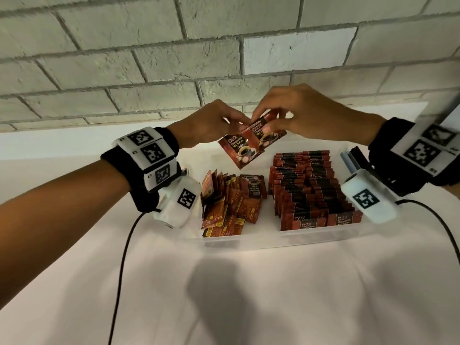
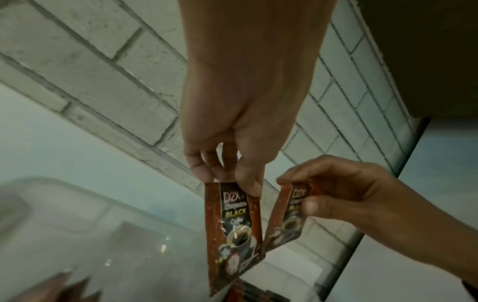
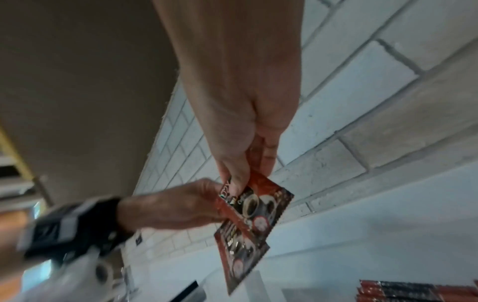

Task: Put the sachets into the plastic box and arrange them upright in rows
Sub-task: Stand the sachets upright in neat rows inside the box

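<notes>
Two red-and-black coffee sachets hang above the clear plastic box (image 1: pixel 249 241). My left hand (image 1: pixel 219 120) pinches the top edge of one sachet (image 1: pixel 239 151), also clear in the left wrist view as sachet (image 2: pixel 232 235) under my left hand (image 2: pixel 227 163). My right hand (image 1: pixel 293 115) pinches the other sachet (image 1: pixel 270 136), seen beside it as sachet (image 2: pixel 289 220) in my right hand (image 2: pixel 336 188). In the right wrist view my right hand (image 3: pixel 243 159) holds its sachet (image 3: pixel 258 204) in front of the left one (image 3: pixel 240 261). The two sachets overlap slightly.
Inside the box, upright sachets stand in packed rows (image 1: pixel 308 188) on the right. A loose, leaning pile of sachets (image 1: pixel 229 205) fills the left part. The box sits on a white tabletop (image 1: pixel 249 295) against a pale brick wall (image 1: pixel 149 58). Cables trail from both wrist cameras.
</notes>
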{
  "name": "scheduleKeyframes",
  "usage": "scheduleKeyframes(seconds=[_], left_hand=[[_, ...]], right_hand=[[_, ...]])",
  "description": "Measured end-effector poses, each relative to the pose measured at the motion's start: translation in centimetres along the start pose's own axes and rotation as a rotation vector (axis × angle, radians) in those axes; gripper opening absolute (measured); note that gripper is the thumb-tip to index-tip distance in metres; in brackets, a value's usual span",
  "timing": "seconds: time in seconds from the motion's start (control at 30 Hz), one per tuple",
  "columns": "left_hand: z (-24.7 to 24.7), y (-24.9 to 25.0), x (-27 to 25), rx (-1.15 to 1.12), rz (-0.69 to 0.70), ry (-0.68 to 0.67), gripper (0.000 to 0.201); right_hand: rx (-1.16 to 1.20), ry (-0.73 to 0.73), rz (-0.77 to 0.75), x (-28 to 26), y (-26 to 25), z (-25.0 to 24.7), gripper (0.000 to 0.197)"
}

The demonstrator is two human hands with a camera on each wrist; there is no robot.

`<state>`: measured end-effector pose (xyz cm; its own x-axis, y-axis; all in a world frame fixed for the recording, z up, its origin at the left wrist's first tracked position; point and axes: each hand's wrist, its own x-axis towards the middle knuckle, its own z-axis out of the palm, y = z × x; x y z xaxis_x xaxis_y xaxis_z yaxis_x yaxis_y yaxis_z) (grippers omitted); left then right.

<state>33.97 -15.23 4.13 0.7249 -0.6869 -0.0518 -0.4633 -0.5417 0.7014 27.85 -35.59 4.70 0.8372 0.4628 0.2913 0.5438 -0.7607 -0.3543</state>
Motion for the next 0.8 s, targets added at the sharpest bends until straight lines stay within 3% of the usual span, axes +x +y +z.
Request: scheduleKeyframes(seconds=[0.1, 0.2, 0.27, 0.43, 0.5, 0.63, 0.7, 0.8], left_hand=[[0.5, 1.4, 0.5, -0.241, -0.028, -0.114, 0.038], [1.3, 1.9, 1.3, -0.414, -0.132, -0.098, 0.049], [1.7, 1.8, 1.7, -0.502, -0.172, -0.102, 0.046], [2.3, 1.5, 2.2, -0.572, -0.230, -0.067, 0.027], [2.3, 1.3, 2.4, -0.374, -0.218, -0.112, 0.022], [3.2, 1.0, 2.4, 0.601, -0.129, -0.628, 0.026], [4.4, 0.8, 2.8, 0.801, -0.117, -0.767, 0.035], [6.7, 0.1, 3.4, 0.876, -0.061, -0.912, 0.056]], right_hand=[[-0.080, -0.007, -0.073, 0.0, -0.6, 1.1, 0.026], [-0.169, -0.005, -0.055, -0.3, -0.6, 1.6, 0.026], [-0.211, -0.043, 0.027, -0.6, -0.5, 1.8, 0.029], [0.011, -0.117, 0.199, -1.0, -0.5, 1.6, 0.040], [-0.019, -0.102, 0.252, -1.0, 0.4, 1.1, 0.042], [-0.053, -0.055, 0.368, -0.8, 2.0, -0.9, 0.031], [-0.004, -0.050, 0.402, -0.3, 2.0, -1.4, 0.028], [0.078, -0.073, 0.463, 0.4, 1.6, -1.2, 0.022]])
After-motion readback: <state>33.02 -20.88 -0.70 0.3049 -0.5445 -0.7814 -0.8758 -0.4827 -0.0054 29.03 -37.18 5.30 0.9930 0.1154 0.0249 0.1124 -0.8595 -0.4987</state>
